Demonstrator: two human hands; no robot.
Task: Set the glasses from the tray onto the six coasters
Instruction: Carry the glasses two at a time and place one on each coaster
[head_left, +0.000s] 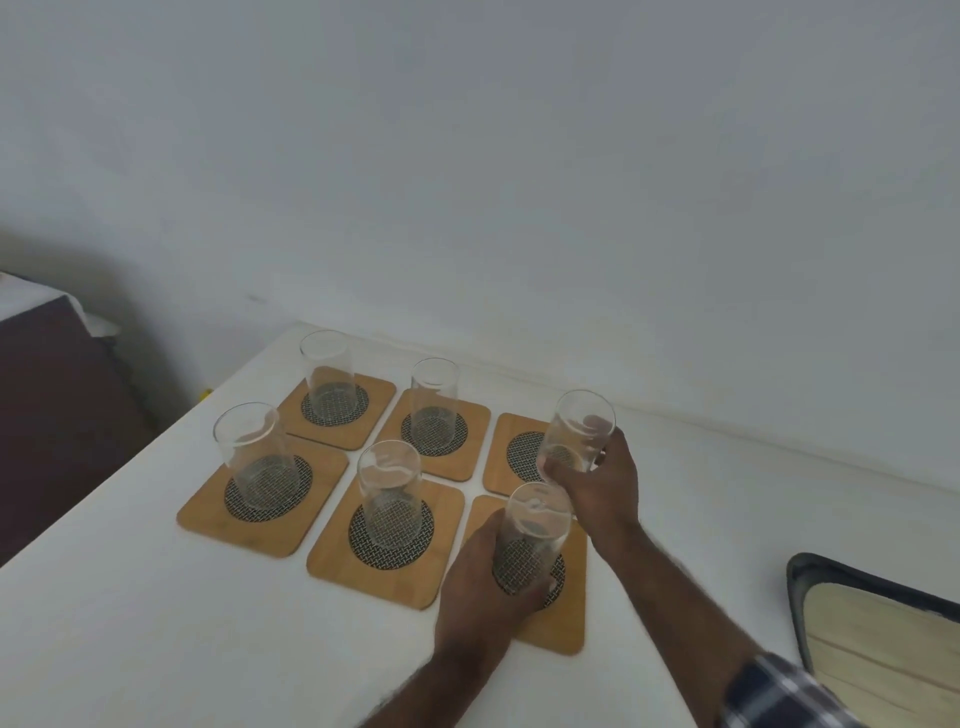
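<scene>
Overhead, a pale wall fills the upper half of the view, and below it a white table runs toward the camera. At the lower right edge sits the tray, dark-rimmed with a light wood floor, with no glasses on the part that shows. A dark piece of furniture stands off to the left, beyond the table's edge.

Six wooden coasters with round woven black-and-white centres lie in two rows of three, close together. Four clear glasses stand upright and untouched: one on the far-left coaster, one on the far-middle coaster, one on the near-left coaster and one on the near-middle coaster.

The left hand is wrapped around the lower part of a glass over the near-right coaster; its base appears down on the woven centre. The right hand grips another glass from the right side, over the far-right coaster. That glass leans slightly, and whether its base touches the coaster I cannot tell. A plaid sleeve covers the right forearm near the bottom edge.
</scene>
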